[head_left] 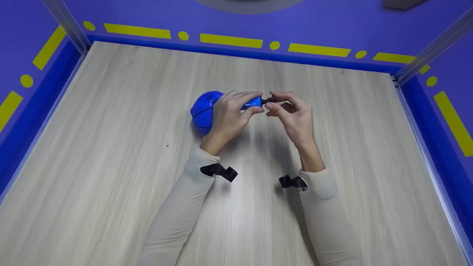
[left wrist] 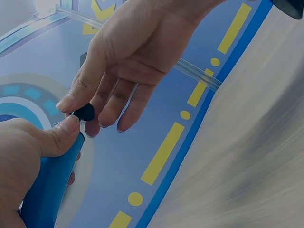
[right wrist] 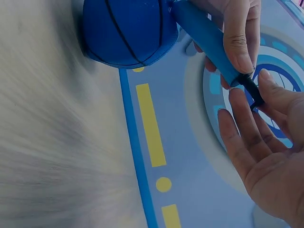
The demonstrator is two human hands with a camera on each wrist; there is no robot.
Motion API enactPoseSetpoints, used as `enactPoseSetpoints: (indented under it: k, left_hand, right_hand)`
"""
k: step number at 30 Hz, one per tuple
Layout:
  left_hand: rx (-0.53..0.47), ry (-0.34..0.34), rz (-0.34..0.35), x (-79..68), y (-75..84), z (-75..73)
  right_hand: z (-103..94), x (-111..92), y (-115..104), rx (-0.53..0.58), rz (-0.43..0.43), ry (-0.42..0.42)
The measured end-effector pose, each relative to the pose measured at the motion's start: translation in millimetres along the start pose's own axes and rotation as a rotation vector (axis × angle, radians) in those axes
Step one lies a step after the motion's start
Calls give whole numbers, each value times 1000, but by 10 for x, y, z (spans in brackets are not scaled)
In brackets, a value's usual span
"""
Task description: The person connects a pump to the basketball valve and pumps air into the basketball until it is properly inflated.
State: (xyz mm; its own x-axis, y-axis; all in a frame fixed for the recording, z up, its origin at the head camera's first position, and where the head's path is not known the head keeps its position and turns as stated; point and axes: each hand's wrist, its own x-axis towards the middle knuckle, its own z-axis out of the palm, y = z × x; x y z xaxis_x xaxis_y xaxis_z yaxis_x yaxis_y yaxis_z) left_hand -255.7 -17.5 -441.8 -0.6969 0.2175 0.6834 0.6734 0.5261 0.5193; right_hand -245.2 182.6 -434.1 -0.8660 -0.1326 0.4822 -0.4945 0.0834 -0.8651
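1. Head view: a blue ball [head_left: 202,113] shows over a pale table [head_left: 111,147], just left of a person's left hand [head_left: 230,112], which grips a blue tube [head_left: 253,103].
2. Thumb and fingers of the right hand [head_left: 298,117] pinch a black handle [head_left: 267,100] at the tube's near end.
3. Right wrist view: the tube's far end meets the ball; how firmly cannot be told.
4. Handle apparently part-way out; strokes done or left cannot be judged.
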Motion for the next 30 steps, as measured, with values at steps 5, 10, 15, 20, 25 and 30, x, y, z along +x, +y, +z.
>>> enactPoseSetpoints:
  k: [5,10,15,20,25,30]
  left_hand:
    - [4,-29,7,5,-14,-24]
    - [-10,-66,3,12,-37,-58]
    - [-27,-78,-4,17,-37,-53]
    - [-43,-65,-14,19,-71,-75]
    - [-66,-51,-48,28,-102,-121]
    - [-77,-57,-61,16,-106,-143]
  right_hand:
    - [-21,-2,-14,-44,-9,-26]
    - [-95,7,-32,-123,-55,-44]
    - [-159,11,-47,-199,-94,-36]
    - [-278,15,-59,-247,-126,13]
    - [-494,15,-99,-222,-96,128]
    - [-643,15,-136,-195,-75,172]
